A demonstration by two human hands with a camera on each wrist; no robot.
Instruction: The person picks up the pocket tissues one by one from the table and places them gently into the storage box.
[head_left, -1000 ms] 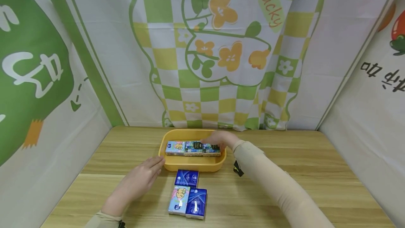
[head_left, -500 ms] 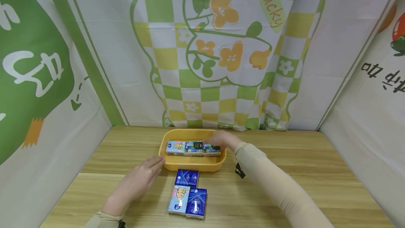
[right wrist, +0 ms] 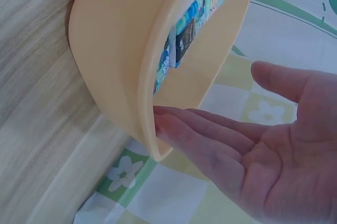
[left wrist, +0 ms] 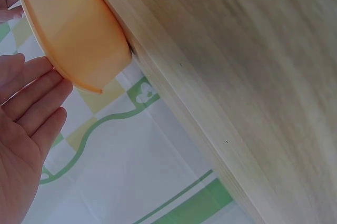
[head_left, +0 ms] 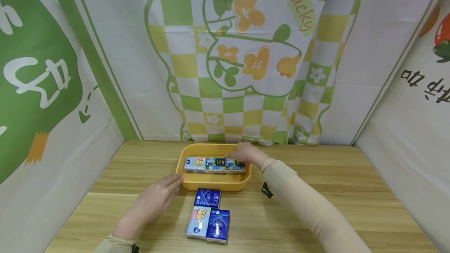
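Observation:
A yellow plastic basket (head_left: 214, 186) stands at the back of the table. Lying in a row inside it are a light-blue tissue pack (head_left: 194, 164) with a cartoon print and two dark floral tissue packs (head_left: 215, 165). My right hand (head_left: 249, 154) reaches over the basket's right rim; the right wrist view shows its fingers extended inside, thumb held apart. Whether its fingertips touch the rightmost pack is hidden. My left hand (head_left: 159, 195), fingers straight, touches the basket's left rim. In front of the basket lie two dark-blue tissue packs (head_left: 218, 225) and another light-blue pack (head_left: 199, 221).
The wooden table (head_left: 299, 214) carries the basket and packs. A patterned curtain (head_left: 242, 116) hangs directly behind the basket, and printed cloth walls (head_left: 404, 128) close off both sides.
My right hand has shifted slightly to the right over the row of packs. The left hand, the basket and the packs in front have stayed where they were.

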